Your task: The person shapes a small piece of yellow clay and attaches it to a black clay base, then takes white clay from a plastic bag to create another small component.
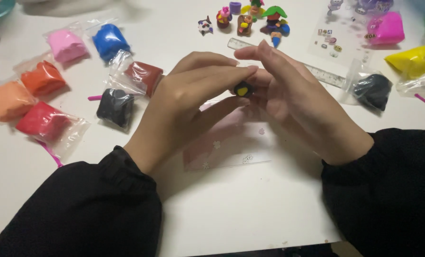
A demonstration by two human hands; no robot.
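Shaping step judged in hand; left hand (184, 97) and right hand (288, 95) both pinch a small black clay ball with yellow heart (243, 89) above a pink sheet (231, 143), centre; next move calls for gentle fingertip pressure.

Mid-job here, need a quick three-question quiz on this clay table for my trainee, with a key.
1. True or false: both hands share one small black clay piece with a yellow spot.
2. Which bag lies nearest the left hand: A pink, B black, C yellow?
3. What long clear tool lies behind the hands?

Key
1. True: the left hand and right hand pinch the black clay piece between them.
2. B: the black bag lies just beside it.
3. The ruler, partly hidden by the right hand.
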